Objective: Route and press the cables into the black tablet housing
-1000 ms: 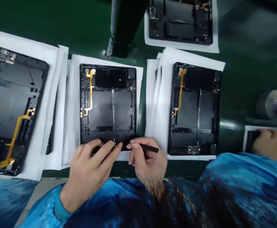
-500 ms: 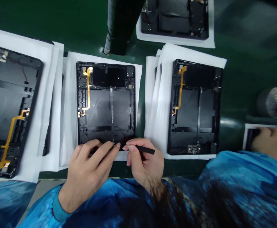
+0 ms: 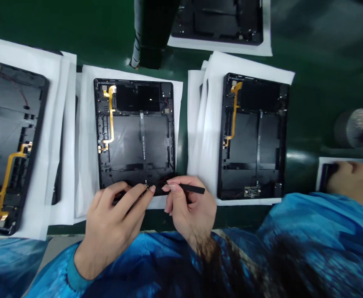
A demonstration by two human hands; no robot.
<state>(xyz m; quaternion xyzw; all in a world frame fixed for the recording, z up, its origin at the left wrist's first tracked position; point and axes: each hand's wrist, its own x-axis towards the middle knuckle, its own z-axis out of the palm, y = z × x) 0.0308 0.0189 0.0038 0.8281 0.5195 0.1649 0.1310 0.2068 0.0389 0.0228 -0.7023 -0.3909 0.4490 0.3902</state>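
Observation:
A black tablet housing (image 3: 125,142) lies on white sheeting in front of me. A gold flex cable (image 3: 111,120) runs down its left side and a dark ribbon cable (image 3: 143,142) down its middle. Over the near edge, my left hand (image 3: 111,221) has its fingers bent together, the tips at a small glinting part they mostly hide. My right hand (image 3: 189,209) pinches a slim black pen-like tool (image 3: 193,189) between thumb and fingers. Its tip points left into the near edge, close to thin red wires (image 3: 165,179); what the tip touches is too dark to tell.
Similar housings lie at the right (image 3: 254,140), the left (image 3: 9,145) and the back (image 3: 219,20). A dark post (image 3: 155,37) rises behind the middle housing. Another person's hand (image 3: 352,182) is at the far right, near a mesh-faced cylinder (image 3: 357,128).
The view has shifted slightly, so the housings sit further left. The gap between my right fingertips and my left fingertips has widened a little. Both hands keep their grips.

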